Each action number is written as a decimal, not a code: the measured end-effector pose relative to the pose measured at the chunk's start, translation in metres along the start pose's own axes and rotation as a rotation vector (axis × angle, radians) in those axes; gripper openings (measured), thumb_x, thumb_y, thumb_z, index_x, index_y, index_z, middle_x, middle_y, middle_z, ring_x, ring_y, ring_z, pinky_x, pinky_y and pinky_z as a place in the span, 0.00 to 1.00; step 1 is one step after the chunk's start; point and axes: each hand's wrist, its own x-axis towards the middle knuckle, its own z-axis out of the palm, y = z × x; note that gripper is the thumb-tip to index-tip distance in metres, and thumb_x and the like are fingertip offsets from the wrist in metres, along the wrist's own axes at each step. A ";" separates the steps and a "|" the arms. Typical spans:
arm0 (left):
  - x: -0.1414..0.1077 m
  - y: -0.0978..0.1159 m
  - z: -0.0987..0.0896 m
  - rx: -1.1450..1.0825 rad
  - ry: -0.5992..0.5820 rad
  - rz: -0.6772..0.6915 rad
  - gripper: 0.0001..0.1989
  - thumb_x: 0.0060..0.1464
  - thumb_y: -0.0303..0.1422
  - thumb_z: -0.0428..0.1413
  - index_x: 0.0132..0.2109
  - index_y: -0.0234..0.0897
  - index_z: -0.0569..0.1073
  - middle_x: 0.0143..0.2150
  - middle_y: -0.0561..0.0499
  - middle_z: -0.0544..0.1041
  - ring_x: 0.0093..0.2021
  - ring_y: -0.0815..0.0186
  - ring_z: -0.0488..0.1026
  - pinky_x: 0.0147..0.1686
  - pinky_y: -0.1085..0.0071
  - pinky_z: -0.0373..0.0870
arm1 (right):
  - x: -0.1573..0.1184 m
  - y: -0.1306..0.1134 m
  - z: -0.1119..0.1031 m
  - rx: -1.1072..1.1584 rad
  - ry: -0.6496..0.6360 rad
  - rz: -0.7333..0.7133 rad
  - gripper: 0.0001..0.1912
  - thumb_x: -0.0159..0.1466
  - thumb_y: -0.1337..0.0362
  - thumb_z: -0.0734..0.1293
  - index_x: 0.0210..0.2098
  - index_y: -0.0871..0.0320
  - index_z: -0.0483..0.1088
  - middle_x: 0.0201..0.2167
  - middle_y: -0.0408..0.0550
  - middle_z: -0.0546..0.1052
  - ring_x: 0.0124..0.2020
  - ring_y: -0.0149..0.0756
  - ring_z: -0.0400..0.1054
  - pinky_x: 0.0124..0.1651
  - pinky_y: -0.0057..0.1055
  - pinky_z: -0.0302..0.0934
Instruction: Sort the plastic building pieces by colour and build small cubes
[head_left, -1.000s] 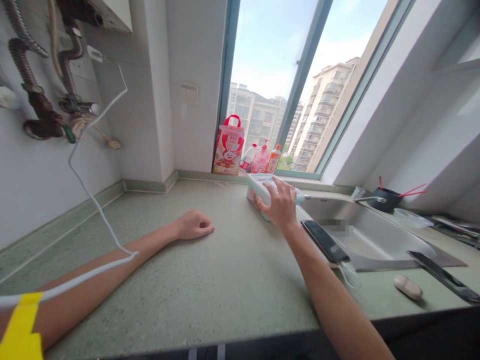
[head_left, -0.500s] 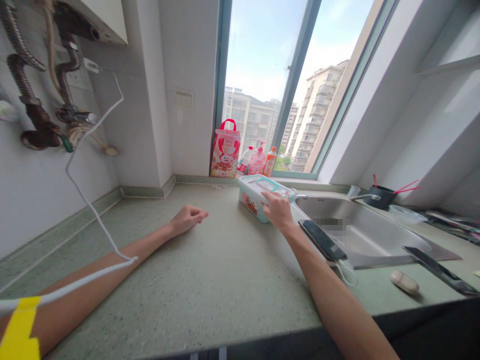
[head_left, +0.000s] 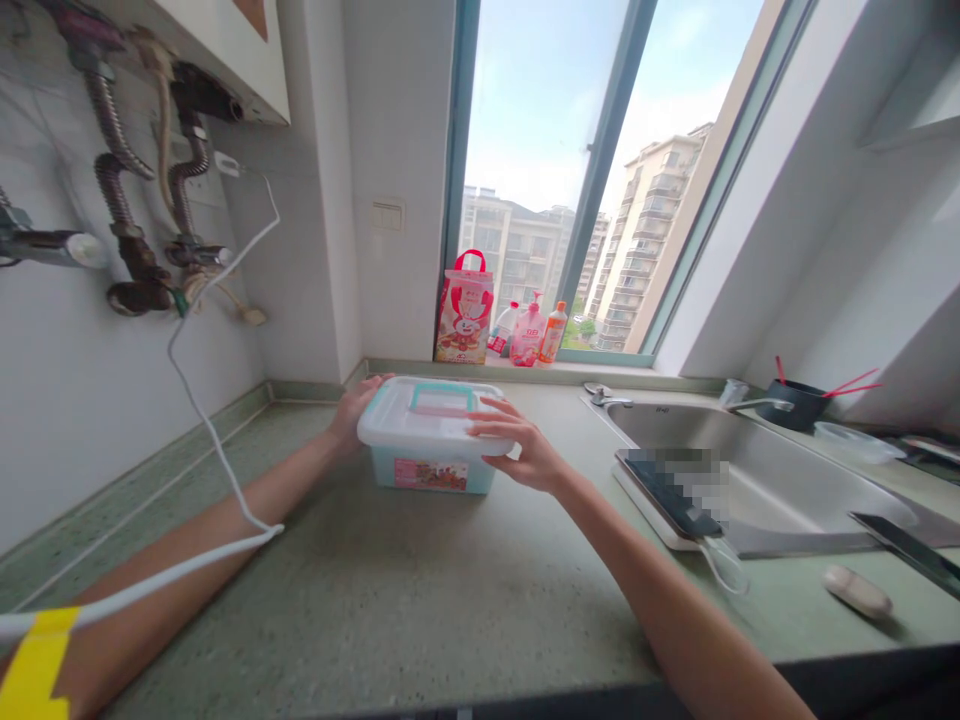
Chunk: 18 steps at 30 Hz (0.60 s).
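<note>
Fingers spread, the right hand [head_left: 521,447] grips the right end of the lidded plastic storage box [head_left: 431,472] on the speckled green countertop [head_left: 420,620], left of the sink [head_left: 720,450], while the left hand [head_left: 354,412] cups its left end.

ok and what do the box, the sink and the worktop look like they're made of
Box: probably plastic, with a smooth, cloudy whitish lid over a pale green body.
Sink: looks like stainless steel, given its grey, soft metallic sheen.
Worktop: speckled green, low sheen; could be engineered or natural stone, the look doesn't settle it.
</note>
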 end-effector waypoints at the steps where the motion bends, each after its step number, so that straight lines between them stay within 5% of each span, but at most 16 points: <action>1: -0.002 0.002 0.002 0.024 -0.027 -0.015 0.29 0.50 0.39 0.65 0.59 0.39 0.72 0.47 0.46 0.81 0.42 0.55 0.80 0.42 0.62 0.77 | 0.000 -0.003 0.000 0.020 -0.012 0.021 0.21 0.65 0.53 0.73 0.56 0.49 0.78 0.66 0.52 0.72 0.75 0.55 0.52 0.75 0.61 0.43; 4: -0.006 0.004 0.009 0.090 -0.097 -0.059 0.37 0.45 0.34 0.64 0.64 0.41 0.69 0.49 0.47 0.81 0.43 0.54 0.80 0.42 0.61 0.79 | -0.003 -0.001 0.000 0.129 0.032 0.153 0.23 0.67 0.43 0.69 0.53 0.49 0.80 0.72 0.51 0.65 0.77 0.56 0.46 0.75 0.59 0.41; 10: -0.012 -0.004 0.018 0.085 -0.105 -0.017 0.38 0.42 0.33 0.62 0.64 0.39 0.68 0.51 0.46 0.81 0.49 0.50 0.80 0.47 0.59 0.79 | -0.006 0.023 0.009 0.357 0.422 0.489 0.21 0.62 0.45 0.71 0.47 0.51 0.82 0.67 0.52 0.70 0.65 0.54 0.65 0.62 0.47 0.63; 14: -0.014 -0.008 0.022 0.135 -0.119 -0.012 0.39 0.42 0.34 0.62 0.64 0.39 0.67 0.51 0.47 0.82 0.51 0.48 0.80 0.48 0.58 0.78 | -0.004 0.029 0.009 0.574 0.473 0.707 0.32 0.55 0.49 0.74 0.57 0.54 0.76 0.43 0.48 0.81 0.37 0.41 0.73 0.37 0.33 0.64; 18: -0.013 -0.008 0.020 0.164 -0.115 -0.021 0.37 0.43 0.35 0.62 0.63 0.39 0.69 0.50 0.47 0.82 0.52 0.48 0.79 0.48 0.60 0.77 | -0.001 0.026 0.005 0.537 0.507 0.726 0.30 0.53 0.54 0.73 0.53 0.58 0.78 0.32 0.43 0.80 0.30 0.35 0.67 0.32 0.29 0.56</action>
